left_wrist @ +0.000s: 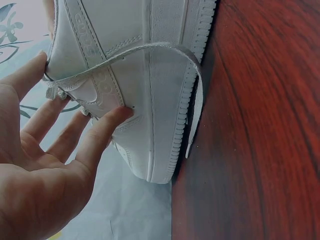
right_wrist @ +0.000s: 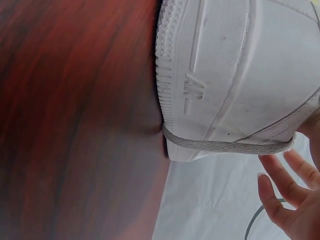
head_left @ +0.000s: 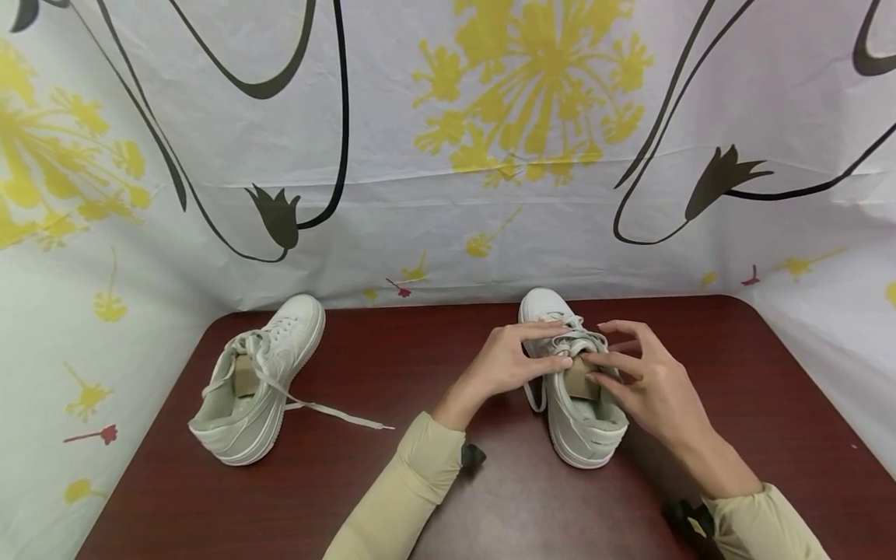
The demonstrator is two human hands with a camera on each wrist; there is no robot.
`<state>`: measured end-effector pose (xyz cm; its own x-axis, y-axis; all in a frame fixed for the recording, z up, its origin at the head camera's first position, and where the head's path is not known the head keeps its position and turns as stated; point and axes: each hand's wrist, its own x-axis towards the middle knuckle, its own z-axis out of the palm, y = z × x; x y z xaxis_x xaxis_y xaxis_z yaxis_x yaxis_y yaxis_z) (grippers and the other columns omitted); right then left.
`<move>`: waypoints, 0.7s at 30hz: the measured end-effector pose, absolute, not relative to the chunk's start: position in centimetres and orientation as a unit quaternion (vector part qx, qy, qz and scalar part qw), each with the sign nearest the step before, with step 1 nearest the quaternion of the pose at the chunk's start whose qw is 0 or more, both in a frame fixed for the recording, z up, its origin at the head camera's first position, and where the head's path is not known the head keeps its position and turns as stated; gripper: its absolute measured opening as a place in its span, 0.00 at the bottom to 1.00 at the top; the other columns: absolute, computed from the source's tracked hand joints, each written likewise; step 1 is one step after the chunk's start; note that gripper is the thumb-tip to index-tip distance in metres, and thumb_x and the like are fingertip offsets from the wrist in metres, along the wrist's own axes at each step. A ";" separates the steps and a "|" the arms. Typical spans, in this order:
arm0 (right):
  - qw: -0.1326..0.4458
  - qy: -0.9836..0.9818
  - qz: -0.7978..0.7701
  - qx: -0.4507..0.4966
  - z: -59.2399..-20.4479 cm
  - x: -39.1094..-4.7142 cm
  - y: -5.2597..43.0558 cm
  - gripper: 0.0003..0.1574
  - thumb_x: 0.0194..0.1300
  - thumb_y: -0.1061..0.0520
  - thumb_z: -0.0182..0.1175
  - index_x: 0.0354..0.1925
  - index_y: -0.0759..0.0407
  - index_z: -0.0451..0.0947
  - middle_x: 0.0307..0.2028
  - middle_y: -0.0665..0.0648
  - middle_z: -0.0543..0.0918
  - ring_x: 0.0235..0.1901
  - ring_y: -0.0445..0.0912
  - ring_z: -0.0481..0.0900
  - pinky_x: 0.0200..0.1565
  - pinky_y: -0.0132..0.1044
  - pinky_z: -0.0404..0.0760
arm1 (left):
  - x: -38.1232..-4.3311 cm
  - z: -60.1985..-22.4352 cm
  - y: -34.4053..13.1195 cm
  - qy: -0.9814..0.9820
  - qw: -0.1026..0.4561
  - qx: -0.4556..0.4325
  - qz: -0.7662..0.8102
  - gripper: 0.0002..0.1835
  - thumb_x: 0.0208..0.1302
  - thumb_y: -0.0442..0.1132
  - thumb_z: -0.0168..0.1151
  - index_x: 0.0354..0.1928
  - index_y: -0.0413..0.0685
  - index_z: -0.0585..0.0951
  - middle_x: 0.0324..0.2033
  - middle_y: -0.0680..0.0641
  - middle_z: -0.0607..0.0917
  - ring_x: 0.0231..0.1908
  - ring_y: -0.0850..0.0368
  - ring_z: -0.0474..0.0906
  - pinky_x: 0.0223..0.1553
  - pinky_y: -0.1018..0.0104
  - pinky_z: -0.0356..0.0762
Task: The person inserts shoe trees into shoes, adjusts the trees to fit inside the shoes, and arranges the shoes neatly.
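A white lace-up sneaker [head_left: 588, 443] stands on the table, its toe toward the back wall. Inside its opening sits a tan, cardboard-like piece [head_left: 579, 379]. My left hand [head_left: 504, 359] touches the sneaker's left side and lacing, fingers spread; one fingertip presses the side panel in the left wrist view. From the right, my right hand [head_left: 651, 381] reaches to the collar by the tongue, thumb and index close together. Whether they pinch anything is hidden. A loose lace [left_wrist: 198, 95] hangs down the left side, another lace end [right_wrist: 215, 146] down the right.
A second white sneaker [head_left: 241, 435] stands at the left with a similar tan insert [head_left: 245, 376]. Its loose lace [head_left: 343, 417] trails right across the dark red table [head_left: 392, 350]. A patterned white cloth [head_left: 392, 155] hangs behind the table and along both sides.
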<state>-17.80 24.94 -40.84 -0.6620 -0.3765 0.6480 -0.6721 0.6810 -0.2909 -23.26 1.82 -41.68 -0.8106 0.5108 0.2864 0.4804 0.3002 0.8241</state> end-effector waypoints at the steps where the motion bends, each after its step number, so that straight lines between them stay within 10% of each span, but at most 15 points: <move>1: 0.284 -0.873 0.259 0.301 -40.8 -17.8 24.9 0.28 0.36 0.69 0.81 0.40 0.52 0.90 0.58 0.60 0.76 0.39 0.51 0.84 0.28 0.29 0.82 | -23.2 -41.7 1.8 0.806 0.016 0.308 0.506 0.24 0.60 0.50 0.72 0.59 0.58 0.84 0.59 0.57 0.81 0.62 0.71 0.70 0.62 0.76 0.66; 8: 0.300 -0.879 0.216 0.300 -40.9 -17.9 24.8 0.26 0.38 0.66 0.80 0.41 0.52 0.90 0.56 0.60 0.77 0.39 0.52 0.85 0.28 0.41 0.82 | -23.2 -41.7 1.9 0.807 0.012 0.307 0.504 0.24 0.60 0.49 0.72 0.59 0.57 0.83 0.59 0.56 0.81 0.62 0.71 0.70 0.62 0.76 0.65; 21: 0.281 -0.850 0.302 0.327 -42.0 -18.2 25.4 0.26 0.44 0.64 0.77 0.46 0.54 0.89 0.55 0.58 0.81 0.48 0.49 0.79 0.53 0.21 0.68 | -22.7 -41.4 1.6 0.811 0.022 0.305 0.499 0.25 0.62 0.49 0.70 0.61 0.56 0.82 0.64 0.53 0.78 0.64 0.67 0.69 0.64 0.74 0.64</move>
